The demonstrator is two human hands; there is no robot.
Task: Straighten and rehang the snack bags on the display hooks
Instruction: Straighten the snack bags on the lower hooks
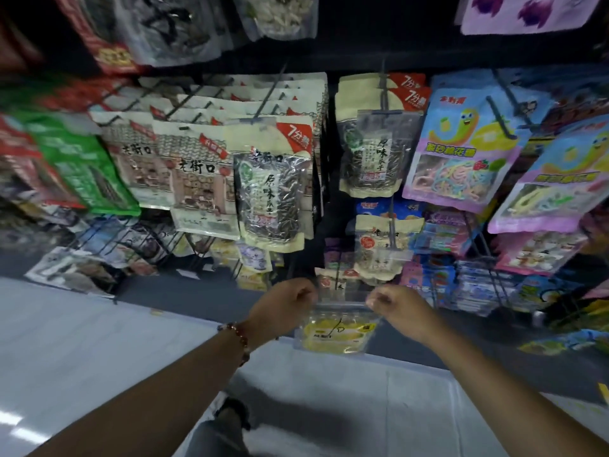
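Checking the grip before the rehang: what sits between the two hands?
In the head view, only the clear top edge of the yellow snack bag spans between the left hand and the right hand; each pinches one upper corner.

Packed hanging bags (pixel 273 192) and wire hooks (pixel 263 107) crowd the rack; dark central gap (pixel 324 225) open

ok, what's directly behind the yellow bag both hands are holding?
Behind the yellow bag, held by left hand and right hand, hangs a cream snack bag, partly covered. Any hook there is hidden.
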